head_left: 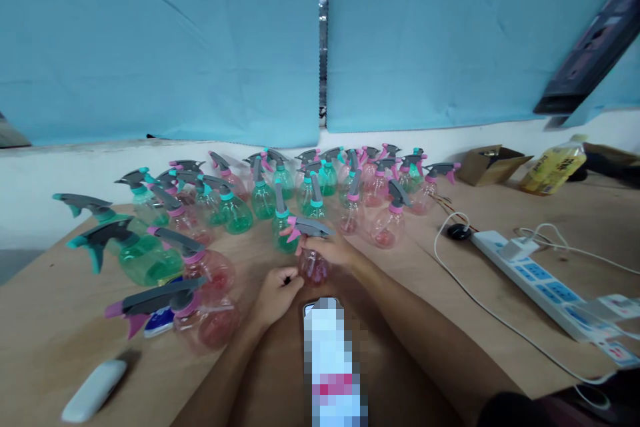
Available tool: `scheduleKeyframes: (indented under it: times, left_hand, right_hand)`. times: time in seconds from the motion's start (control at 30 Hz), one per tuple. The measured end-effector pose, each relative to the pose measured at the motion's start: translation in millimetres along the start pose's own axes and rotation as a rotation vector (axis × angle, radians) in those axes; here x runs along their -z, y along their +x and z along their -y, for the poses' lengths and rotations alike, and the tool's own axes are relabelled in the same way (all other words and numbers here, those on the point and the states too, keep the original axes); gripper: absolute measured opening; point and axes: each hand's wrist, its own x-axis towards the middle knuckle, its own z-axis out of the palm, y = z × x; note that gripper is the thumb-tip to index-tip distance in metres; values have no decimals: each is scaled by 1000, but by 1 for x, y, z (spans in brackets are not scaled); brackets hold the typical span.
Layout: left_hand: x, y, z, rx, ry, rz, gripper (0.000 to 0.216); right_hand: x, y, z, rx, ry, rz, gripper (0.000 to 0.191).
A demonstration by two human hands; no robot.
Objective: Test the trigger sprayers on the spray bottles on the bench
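Note:
My right hand (333, 250) is wrapped round the neck of a small pink spray bottle (313, 265) with a grey and pink trigger head, standing on the wooden table (65, 320). My left hand (277, 293) sits just left of that bottle with fingers curled in a pinch; what it holds, if anything, is too small to name. Behind both hands stand several pink and green spray bottles (280, 190) with grey trigger heads.
A phone (330, 360) lies near my forearms. A white power strip (535, 280) with cables runs along the right. A cardboard box (490, 163) and a yellow bottle (555, 170) stand at the back right. A white oblong object (95, 388) lies front left.

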Motion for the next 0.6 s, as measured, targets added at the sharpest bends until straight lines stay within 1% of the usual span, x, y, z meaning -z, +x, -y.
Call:
scheduleKeyframes:
  times: [0.07, 0.13, 0.2, 0.27, 0.37, 0.47, 0.53, 0.6]
  left_hand:
    - [0, 0, 0, -1, 0, -2, 26]
    - [1, 0, 0, -4, -1, -11, 25]
    - [1, 0, -1, -6, 2, -14, 25]
    - [1, 0, -3, -2, 8, -18, 26]
    - [1, 0, -4, 15, 13, -34, 28]
    - [1, 0, -2, 15, 6, -43, 25]
    - [0, 0, 1, 12, 7, -47, 23]
    - [-1, 0, 4, 11, 17, -63, 23]
  right_hand:
    - [-2, -6, -6, 40, 9, -74, 23]
    - [-6, -13, -12, 82, -16, -176, 27]
    - [-8, -18, -13, 129, -87, -286, 24]
    - [-9, -21, -8, 189, -184, -365, 24]
    - [-9, -21, 11, 264, -273, -425, 31]
    - [-15, -12, 40, 316, -260, -468, 35]
    - [-23, 0, 63, 352, -278, -478, 34]
    - [-35, 19, 83, 334, -351, -459, 26]
